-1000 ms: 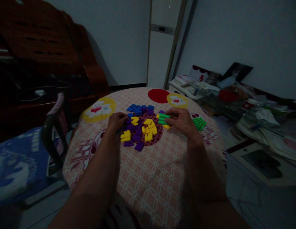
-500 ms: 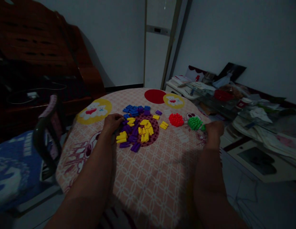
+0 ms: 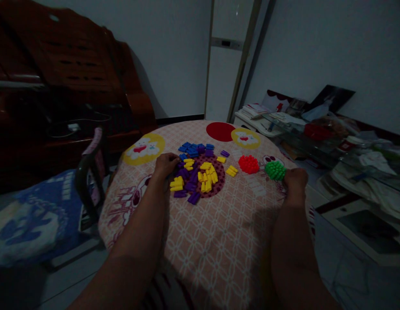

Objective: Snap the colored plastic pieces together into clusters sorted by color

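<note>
My left hand (image 3: 167, 165) rests at the left edge of a spread of small plastic pieces, its fingers bent together beside the blue pieces (image 3: 192, 149) and purple pieces (image 3: 191, 184). What lies between those fingertips, if anything, is hidden. Yellow pieces (image 3: 207, 177) lie in groups among the purple ones. On the far right, my right hand (image 3: 296, 178) is closed, fingertips at the right edge of a tight cluster of green pieces (image 3: 275, 171); its grip is mostly hidden. A similar cluster of red pieces (image 3: 248, 164) lies just left of the green.
A patterned cloth covers the round table (image 3: 216, 241). At left stand a chair (image 3: 87, 172) with a blue cover and a dark wooden bench (image 3: 74, 64). A cluttered glass-topped cabinet (image 3: 293, 129) is on the right, and a tall white unit (image 3: 226, 77) stands behind.
The view has swung left, so everything sits further right. A small green piece at my right fingertips stood apart from the green cluster; now the fingertips meet the cluster's edge. My left hand stays by the pieces.
</note>
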`<state>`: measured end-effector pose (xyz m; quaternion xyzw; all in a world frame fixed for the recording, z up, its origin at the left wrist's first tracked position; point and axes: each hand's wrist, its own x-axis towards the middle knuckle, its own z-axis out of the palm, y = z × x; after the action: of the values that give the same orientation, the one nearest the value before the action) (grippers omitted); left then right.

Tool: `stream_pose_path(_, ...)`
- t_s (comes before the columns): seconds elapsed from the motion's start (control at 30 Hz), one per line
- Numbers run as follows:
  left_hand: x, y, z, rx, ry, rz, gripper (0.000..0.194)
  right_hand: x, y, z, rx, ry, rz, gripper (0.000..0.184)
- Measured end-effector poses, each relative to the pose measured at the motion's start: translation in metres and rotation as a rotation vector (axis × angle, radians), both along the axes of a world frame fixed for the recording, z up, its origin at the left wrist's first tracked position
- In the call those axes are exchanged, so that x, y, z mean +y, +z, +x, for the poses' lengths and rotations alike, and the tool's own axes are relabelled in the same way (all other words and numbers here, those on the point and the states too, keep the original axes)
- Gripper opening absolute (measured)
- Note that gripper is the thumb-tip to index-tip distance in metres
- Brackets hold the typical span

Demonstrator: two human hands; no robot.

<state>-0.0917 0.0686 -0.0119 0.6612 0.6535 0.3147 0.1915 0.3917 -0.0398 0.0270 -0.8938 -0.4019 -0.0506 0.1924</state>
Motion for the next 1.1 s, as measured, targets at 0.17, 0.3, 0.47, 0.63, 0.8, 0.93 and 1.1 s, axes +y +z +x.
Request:
stream_pose_path(0.17, -0.001, 0.002, 0.001, 0.006, 0.008, 0.005, 0.032, -0.006, 0.007, -0.001, 0.008, -0.044, 0.003, 0.042)
stream_pose_path(0.3, -0.001, 0.002, 0.002, -0.001, 0.015, 0.0, 0.031, -0.002, 0.029, -0.011, -0.05, -0.022, 0.233, 0.038)
stream_pose_path(0.47, -0.001, 0.003, 0.002, -0.023, 0.013, 0.004, 0.029, 0.022, 0.043, -0.077, 0.17, 0.421, 0.388, 0.028)
stream_pose_path(0.63, 0.0, 0.001, 0.001, -0.022, 0.011, 0.017, 0.028, 0.023, 0.025, -0.181, 0.256, 1.003, 0.063, 0.024)
stream_pose_path(0.8, 0.0, -0.001, 0.001, -0.049, -0.002, 0.015, 0.029, 0.013, 0.006, -0.214, 0.147, 1.157, -0.097, 0.039)
stream_pose_path(0.93, 0.0, -0.001, -0.001, -0.059, -0.019, 0.021, 0.028, 0.018, 0.008, -0.187, 0.428, 1.045, -0.03, 0.036)
stream_pose_path(1.1, 0.001, -0.001, -0.002, -0.057, -0.046, 0.017, 0.027, 0.01, 0.015, -0.143, 0.846, 0.811, 0.02, 0.046)
